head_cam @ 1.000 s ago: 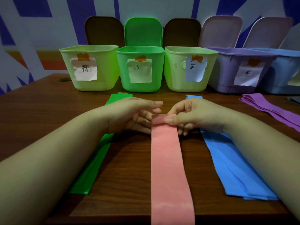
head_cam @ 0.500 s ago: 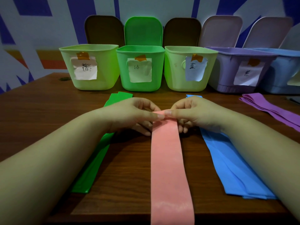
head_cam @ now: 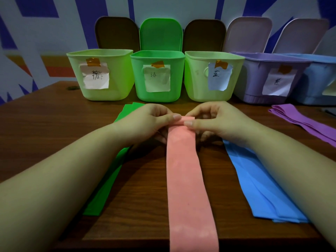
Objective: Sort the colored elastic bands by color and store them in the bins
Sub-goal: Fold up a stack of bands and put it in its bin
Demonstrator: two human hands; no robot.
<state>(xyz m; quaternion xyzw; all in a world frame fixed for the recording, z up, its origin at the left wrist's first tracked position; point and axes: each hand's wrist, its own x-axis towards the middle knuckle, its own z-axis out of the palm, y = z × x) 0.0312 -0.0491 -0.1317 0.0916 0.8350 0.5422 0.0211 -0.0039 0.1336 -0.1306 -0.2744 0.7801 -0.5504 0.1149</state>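
Note:
A long pink elastic band (head_cam: 187, 182) lies lengthwise down the middle of the wooden table (head_cam: 45, 128) and hangs over its near edge. My left hand (head_cam: 147, 124) and my right hand (head_cam: 216, 122) each pinch a corner of its far end, lifted slightly off the table. Green bands (head_cam: 107, 182) lie to the left under my left forearm, and blue bands (head_cam: 261, 186) lie to the right under my right forearm. Purple bands (head_cam: 307, 124) rest at the far right.
A row of open bins with paper labels stands along the table's far edge: a pale green bin (head_cam: 101, 73), a bright green bin (head_cam: 158, 75), another pale green bin (head_cam: 212, 75), a purple bin (head_cam: 269, 77) and a blue bin (head_cam: 320, 79). Their lids lean against the wall.
Both hands have moved the pink band's far end a little farther away and raised it. The pinch now sits at its two corners.

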